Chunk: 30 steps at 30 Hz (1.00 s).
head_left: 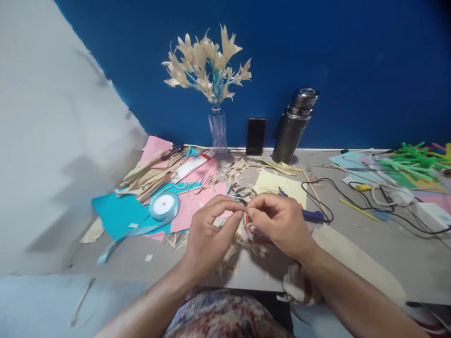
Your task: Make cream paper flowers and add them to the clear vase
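Blue wall [352, 70] fills the upper frame above a grey table [405, 263]. At centre, the left hand [211, 225] and right hand [276, 220] meet, thumbs and forefingers pinched closed, apparently on a small piece, too hidden to identify. A loose pinch could drop it among similar pale scraps [227, 263] below; the black cable [324, 179] right of centre could snag the right hand.

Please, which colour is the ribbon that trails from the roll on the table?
Light blue. The ribbon shows best in the head view.
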Each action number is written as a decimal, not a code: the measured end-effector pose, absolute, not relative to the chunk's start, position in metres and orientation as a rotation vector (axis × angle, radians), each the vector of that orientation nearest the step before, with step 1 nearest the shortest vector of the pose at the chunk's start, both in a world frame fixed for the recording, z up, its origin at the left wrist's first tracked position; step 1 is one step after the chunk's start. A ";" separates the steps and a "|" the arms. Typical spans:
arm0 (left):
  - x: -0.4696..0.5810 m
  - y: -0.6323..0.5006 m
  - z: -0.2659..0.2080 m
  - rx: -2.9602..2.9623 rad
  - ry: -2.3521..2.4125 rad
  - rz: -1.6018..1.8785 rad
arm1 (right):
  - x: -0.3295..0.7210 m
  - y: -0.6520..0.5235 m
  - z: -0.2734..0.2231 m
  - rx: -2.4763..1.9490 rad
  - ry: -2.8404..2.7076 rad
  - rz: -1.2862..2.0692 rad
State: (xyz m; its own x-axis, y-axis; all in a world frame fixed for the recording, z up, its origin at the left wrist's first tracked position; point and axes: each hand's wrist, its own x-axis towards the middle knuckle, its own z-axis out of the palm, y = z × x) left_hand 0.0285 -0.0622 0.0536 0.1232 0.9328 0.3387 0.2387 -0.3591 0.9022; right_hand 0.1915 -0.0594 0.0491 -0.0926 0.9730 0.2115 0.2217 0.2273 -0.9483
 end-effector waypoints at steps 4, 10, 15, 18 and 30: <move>0.027 -0.063 0.059 1.780 1.155 1.211 | 0.189 -0.063 0.051 -1.195 -1.665 0.755; 0.024 -0.059 0.057 1.712 1.174 1.152 | 0.189 -0.063 0.050 -1.204 -1.678 0.774; 0.024 -0.056 0.057 1.505 1.158 1.061 | 0.190 -0.059 0.046 -1.174 -1.569 0.997; 0.023 -0.057 0.058 1.432 1.151 1.036 | 0.190 -0.058 0.045 -1.155 -1.546 1.020; 0.024 -0.055 0.050 1.238 1.099 1.050 | 0.189 -0.055 0.038 -1.079 -1.430 1.207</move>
